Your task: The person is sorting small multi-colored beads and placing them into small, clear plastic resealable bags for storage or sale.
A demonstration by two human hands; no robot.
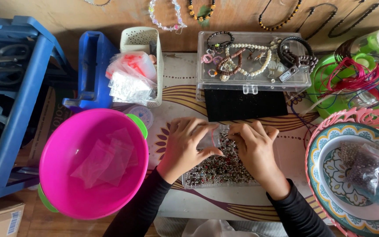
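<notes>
My left hand [184,147] and my right hand [254,149] meet over a clear tray of small mixed beads [218,170] on the low table. Between the fingertips of both hands sits a small clear plastic bag [210,138], pinched from either side. Both wrists wear black sleeves. The beads under the hands are partly hidden. A black rectangular pad [245,105] lies just beyond the hands.
A pink bowl [66,145] with clear little bags stands at the left. A clear box of bracelets [253,59] is behind the pad. A patterned plate [330,175] with bagged beads sits at the right, a white basket [139,39] of packets at the back left.
</notes>
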